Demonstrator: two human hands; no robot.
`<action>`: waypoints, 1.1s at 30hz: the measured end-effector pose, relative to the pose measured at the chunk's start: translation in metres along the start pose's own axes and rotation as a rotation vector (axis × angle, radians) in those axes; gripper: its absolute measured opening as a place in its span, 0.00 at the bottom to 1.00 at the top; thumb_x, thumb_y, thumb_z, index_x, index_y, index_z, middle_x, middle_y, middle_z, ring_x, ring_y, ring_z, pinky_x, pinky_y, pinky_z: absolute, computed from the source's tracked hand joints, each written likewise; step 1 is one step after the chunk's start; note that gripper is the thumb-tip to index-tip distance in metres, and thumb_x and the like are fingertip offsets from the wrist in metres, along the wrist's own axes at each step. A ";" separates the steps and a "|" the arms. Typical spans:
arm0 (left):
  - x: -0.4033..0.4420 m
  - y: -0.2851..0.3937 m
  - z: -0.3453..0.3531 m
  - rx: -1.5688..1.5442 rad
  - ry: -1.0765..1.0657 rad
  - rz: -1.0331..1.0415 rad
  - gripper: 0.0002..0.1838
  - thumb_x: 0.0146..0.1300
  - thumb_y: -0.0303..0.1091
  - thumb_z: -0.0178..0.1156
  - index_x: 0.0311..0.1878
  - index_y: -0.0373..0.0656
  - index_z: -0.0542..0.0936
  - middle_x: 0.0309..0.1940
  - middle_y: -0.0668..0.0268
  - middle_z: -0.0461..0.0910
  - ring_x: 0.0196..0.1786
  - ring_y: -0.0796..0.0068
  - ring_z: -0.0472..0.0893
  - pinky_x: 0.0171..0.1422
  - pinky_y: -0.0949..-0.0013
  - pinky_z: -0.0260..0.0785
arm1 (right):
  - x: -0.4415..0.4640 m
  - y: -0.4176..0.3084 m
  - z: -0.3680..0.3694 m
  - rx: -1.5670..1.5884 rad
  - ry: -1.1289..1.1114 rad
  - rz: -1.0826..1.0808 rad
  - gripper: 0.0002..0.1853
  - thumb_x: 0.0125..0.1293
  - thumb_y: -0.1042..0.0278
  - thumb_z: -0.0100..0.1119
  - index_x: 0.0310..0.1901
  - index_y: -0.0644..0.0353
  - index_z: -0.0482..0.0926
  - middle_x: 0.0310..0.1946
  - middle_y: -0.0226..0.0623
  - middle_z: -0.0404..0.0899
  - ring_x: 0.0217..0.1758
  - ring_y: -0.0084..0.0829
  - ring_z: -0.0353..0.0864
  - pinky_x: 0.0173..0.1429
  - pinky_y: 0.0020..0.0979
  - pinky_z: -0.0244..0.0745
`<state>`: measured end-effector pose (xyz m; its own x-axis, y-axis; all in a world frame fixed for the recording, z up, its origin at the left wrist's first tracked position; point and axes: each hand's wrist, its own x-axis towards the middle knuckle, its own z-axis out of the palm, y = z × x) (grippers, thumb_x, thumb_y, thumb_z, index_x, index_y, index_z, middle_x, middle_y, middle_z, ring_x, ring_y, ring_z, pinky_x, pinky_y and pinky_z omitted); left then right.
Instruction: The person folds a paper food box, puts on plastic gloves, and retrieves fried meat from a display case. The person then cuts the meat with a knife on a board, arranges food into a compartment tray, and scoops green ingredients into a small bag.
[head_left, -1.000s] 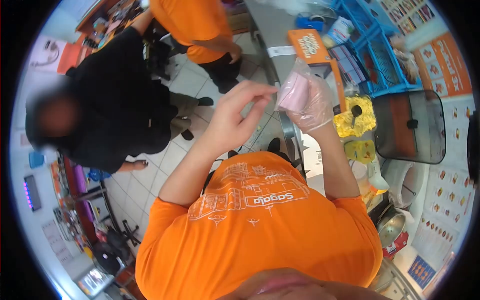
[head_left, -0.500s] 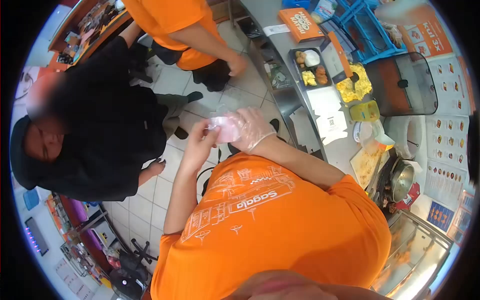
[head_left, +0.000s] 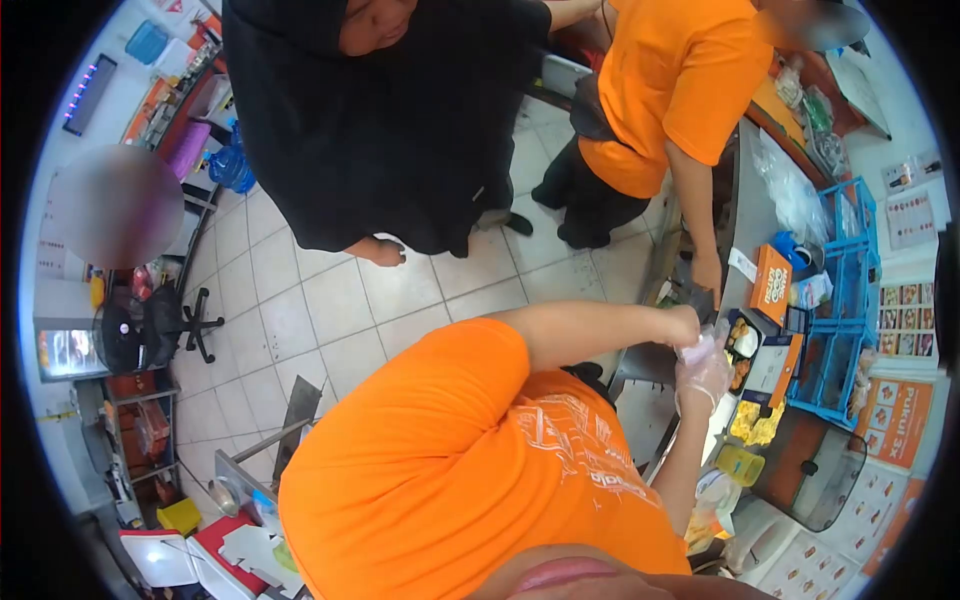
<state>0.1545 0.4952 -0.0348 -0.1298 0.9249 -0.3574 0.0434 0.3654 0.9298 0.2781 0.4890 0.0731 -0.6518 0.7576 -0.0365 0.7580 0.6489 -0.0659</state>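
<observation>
My bare left hand (head_left: pixel 680 325) is closed on a small pale pink packet (head_left: pixel 697 348) that looks to be in clear plastic. My right hand (head_left: pixel 706 378), in a clear plastic glove, grips the same packet from the other side, its fingers partly hidden. Both hands are over the counter's edge, beside a dark food tray (head_left: pixel 742 350) that holds a white mound and browned pieces. To the right of my right hand, a dark blue and orange box (head_left: pixel 772 362) stands next to the tray.
A co-worker in orange (head_left: pixel 690 90) reaches a hand (head_left: pixel 706 275) down at the counter ahead of mine. Another person in black (head_left: pixel 400 140) stands to the left. An orange box (head_left: pixel 770 280), blue rack (head_left: pixel 840 310), yellow food (head_left: pixel 757 422) and yellow container (head_left: pixel 740 465) line the counter.
My body and view have turned to the right. Both hands, still on the pink packet, have gone from over the floor to the counter by the food tray.
</observation>
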 end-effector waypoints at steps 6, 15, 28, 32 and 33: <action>-0.005 0.014 0.009 0.140 0.152 -0.019 0.10 0.46 0.33 0.71 0.33 0.44 0.89 0.30 0.61 0.87 0.32 0.68 0.85 0.39 0.63 0.77 | -0.013 -0.010 -0.011 -0.036 0.032 0.153 0.51 0.54 0.61 0.72 0.78 0.52 0.54 0.52 0.45 0.83 0.58 0.45 0.80 0.74 0.46 0.58; -0.037 0.004 -0.016 0.060 0.373 0.082 0.09 0.55 0.32 0.59 0.31 0.43 0.88 0.33 0.51 0.86 0.40 0.52 0.86 0.46 0.55 0.78 | 0.000 -0.020 0.006 -0.049 0.024 0.105 0.56 0.47 0.56 0.78 0.77 0.55 0.56 0.50 0.51 0.81 0.58 0.53 0.77 0.71 0.47 0.62; -0.065 -0.005 -0.051 0.081 0.836 0.273 0.09 0.60 0.34 0.61 0.36 0.38 0.82 0.34 0.54 0.83 0.40 0.56 0.83 0.46 0.58 0.75 | 0.041 0.003 0.037 0.348 0.053 -0.278 0.58 0.45 0.66 0.78 0.78 0.49 0.54 0.51 0.54 0.78 0.54 0.56 0.77 0.62 0.47 0.71; -0.087 -0.001 -0.034 -0.082 0.751 0.322 0.07 0.64 0.30 0.61 0.43 0.38 0.79 0.32 0.64 0.81 0.36 0.74 0.79 0.43 0.68 0.73 | 0.044 0.019 0.038 0.484 0.014 -0.441 0.57 0.47 0.66 0.76 0.78 0.47 0.53 0.50 0.54 0.77 0.53 0.57 0.77 0.60 0.49 0.72; -0.092 -0.002 -0.027 -0.053 0.745 0.374 0.08 0.65 0.29 0.61 0.45 0.38 0.79 0.33 0.67 0.80 0.36 0.78 0.78 0.42 0.71 0.73 | 0.044 0.025 0.043 0.463 0.017 -0.514 0.56 0.47 0.64 0.76 0.78 0.48 0.54 0.50 0.53 0.78 0.52 0.56 0.78 0.59 0.49 0.72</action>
<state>0.1400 0.4064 -0.0008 -0.7380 0.6658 0.1102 0.1696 0.0249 0.9852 0.2673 0.5361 0.0269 -0.9220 0.3653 0.1284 0.2613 0.8318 -0.4897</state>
